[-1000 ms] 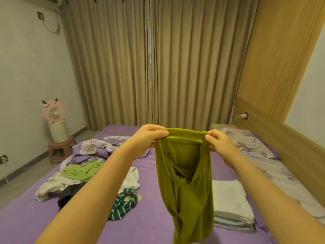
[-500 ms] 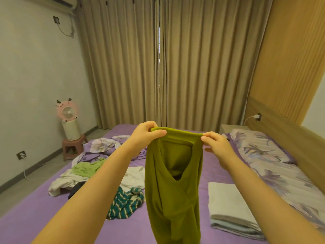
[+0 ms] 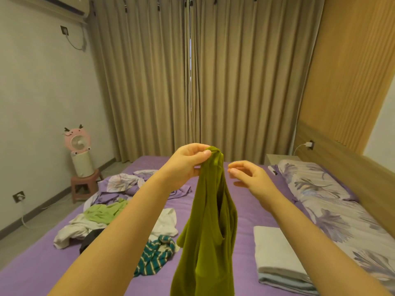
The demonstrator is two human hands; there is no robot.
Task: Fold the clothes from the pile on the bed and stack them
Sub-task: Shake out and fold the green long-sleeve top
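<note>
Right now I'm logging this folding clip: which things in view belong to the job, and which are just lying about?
Part of the job:
olive garment, pinched by left hand
right hand, empty
unfolded pile
folded stack
bed

Just lying about:
pink fan
stool
pillow
curtains

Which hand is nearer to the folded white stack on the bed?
Right. The right hand hangs open in the air above and left of the folded white stack; the left hand is farther left, pinching the olive green garment.
</note>
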